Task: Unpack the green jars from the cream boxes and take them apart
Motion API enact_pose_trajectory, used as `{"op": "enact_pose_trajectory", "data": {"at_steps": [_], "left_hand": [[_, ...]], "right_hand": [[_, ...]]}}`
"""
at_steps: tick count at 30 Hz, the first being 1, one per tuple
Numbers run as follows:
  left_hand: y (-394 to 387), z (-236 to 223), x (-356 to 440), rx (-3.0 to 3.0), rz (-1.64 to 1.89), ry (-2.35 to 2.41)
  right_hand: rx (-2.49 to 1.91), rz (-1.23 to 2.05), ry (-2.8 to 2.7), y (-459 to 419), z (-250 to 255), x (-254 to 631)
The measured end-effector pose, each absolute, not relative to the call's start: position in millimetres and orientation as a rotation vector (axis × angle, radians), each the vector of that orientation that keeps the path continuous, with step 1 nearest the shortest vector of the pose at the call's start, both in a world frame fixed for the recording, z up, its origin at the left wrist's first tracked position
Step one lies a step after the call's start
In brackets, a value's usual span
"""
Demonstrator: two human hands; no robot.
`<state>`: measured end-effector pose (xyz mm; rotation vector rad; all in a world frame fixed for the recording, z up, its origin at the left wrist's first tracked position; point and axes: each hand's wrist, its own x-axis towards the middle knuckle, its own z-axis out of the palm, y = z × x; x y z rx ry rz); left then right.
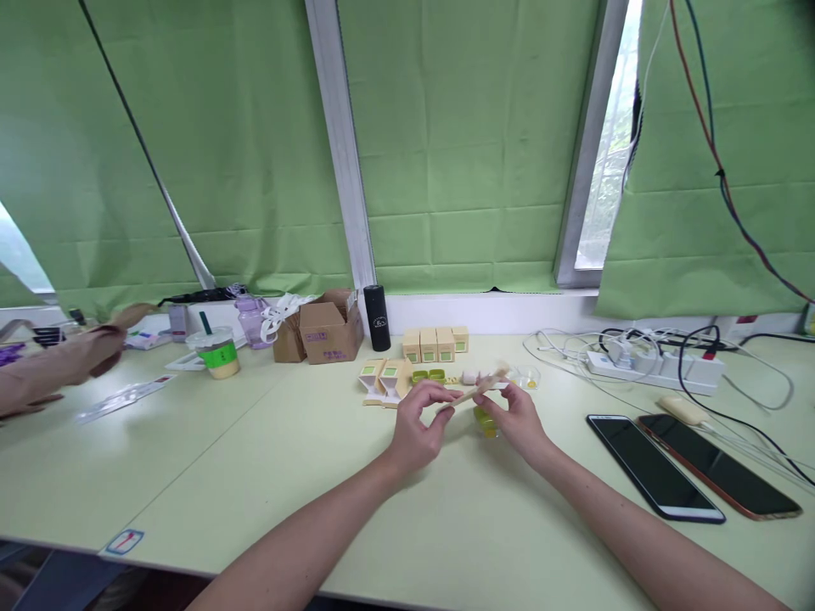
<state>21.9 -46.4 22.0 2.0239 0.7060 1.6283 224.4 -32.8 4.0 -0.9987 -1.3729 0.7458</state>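
Observation:
My left hand [417, 428] and my right hand [519, 424] hold a flat tan cardboard piece [469, 395] between them, tilted up to the right. The fingers of both hands are pinched on its ends, and its right end is blurred. Just below my right fingers, a small yellow-green item [485, 422] is on the table, partly covered by the hand. Beyond my left hand lie two open small tan boxes [385, 376] and a green two-part tray [428, 376]. Clear plastic pieces [528, 377] lie beyond my right hand.
Several small tan boxes [428, 344] stand in a row near the wall. A black bottle [378, 318], a brown carton [329, 329] and a drink cup [218, 352] are further left. Two phones [655, 467] and a power strip [653, 372] with cables lie right. Another person's arm [57, 369] reaches in left.

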Motion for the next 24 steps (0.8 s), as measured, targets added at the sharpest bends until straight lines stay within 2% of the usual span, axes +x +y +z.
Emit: {"op": "enact_pose_trajectory", "data": {"at_steps": [4,9,16,24], "left_hand": [[-49.6,24.6,20.5,2.535,1.859,0.593],[-50.2,22.0,20.3,2.722,2.039,0.723],[-49.8,18.1,19.8,2.798,2.012,0.699],[-50.2,18.5,16.4,2.796,1.869,0.779]], "right_hand": [[-0.972,0.772,-1.335,-34.8,4.9,226.6],[-0.895,0.895,-1.212,-32.7,4.1,226.9],[-0.894,1.049,-1.095,-33.4,5.8,226.0],[-0.933,0.968,-1.162,-30.0,1.7,227.0]]}}
